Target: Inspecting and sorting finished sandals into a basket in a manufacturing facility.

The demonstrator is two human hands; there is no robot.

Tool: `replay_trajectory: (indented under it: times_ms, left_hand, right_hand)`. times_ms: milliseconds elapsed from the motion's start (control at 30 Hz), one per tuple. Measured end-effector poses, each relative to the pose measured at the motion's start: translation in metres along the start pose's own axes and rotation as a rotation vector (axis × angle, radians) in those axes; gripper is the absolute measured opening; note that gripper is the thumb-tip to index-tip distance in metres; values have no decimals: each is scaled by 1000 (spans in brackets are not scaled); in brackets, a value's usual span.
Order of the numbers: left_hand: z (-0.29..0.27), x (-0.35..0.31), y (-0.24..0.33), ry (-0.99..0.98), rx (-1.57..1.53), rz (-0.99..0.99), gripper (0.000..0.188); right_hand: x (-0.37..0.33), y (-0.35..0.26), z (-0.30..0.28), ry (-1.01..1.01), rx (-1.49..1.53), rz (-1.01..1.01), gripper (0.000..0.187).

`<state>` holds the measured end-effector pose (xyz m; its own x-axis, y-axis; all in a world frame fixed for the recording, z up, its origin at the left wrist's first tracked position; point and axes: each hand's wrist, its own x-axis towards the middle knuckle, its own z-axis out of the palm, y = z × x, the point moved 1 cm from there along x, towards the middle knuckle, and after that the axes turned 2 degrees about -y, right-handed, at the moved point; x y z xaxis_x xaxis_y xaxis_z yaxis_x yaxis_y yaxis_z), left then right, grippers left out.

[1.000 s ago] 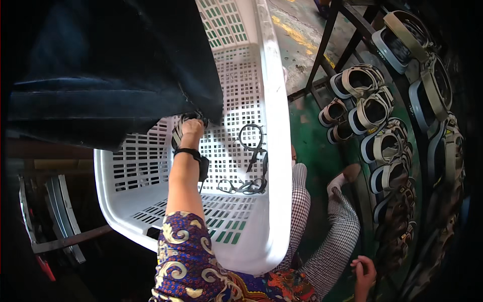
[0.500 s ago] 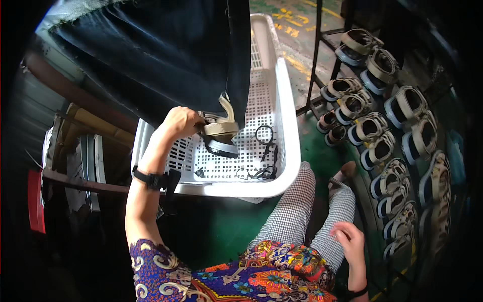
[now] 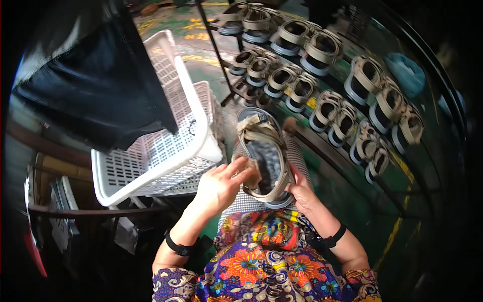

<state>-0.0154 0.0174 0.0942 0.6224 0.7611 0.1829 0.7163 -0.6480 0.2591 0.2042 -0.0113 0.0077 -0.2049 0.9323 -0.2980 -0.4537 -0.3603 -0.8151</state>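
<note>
A beige and grey sandal (image 3: 269, 156) lies over my lap, toe pointing away and its dark footbed facing up. My right hand (image 3: 302, 192) grips its right side near the heel, the thumb along the edge. On the opposite side, my left hand (image 3: 220, 186) has its fingers bent onto a tan strap flap (image 3: 253, 173) beside the footbed. Those fingertips are partly blurred. Wide beige straps cross the toe end, and another strap loops round the heel.
To the left stands a white perforated plastic basket (image 3: 201, 132), with dark cloth (image 3: 100, 90) hanging over it. A dark rack (image 3: 342, 156) on the right bears rows of similar sandals (image 3: 327, 45). A blue plastic bag (image 3: 405, 74) is behind the rack.
The sandal my left hand held over the basket is now above my lap. My right hand, empty before, has taken hold of it. The view has turned right, toward the rack.
</note>
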Motion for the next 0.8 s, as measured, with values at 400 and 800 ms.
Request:
replay_trajectory:
  times_ms: [400, 800]
  left_hand:
    - [89, 58, 43, 230, -307, -148, 41]
    - [134, 59, -51, 552, -883, -604, 8]
  right_hand:
    - [-31, 43, -57, 260, -512, -275, 72]
    - [-43, 40, -48, 124, 201, 202, 64]
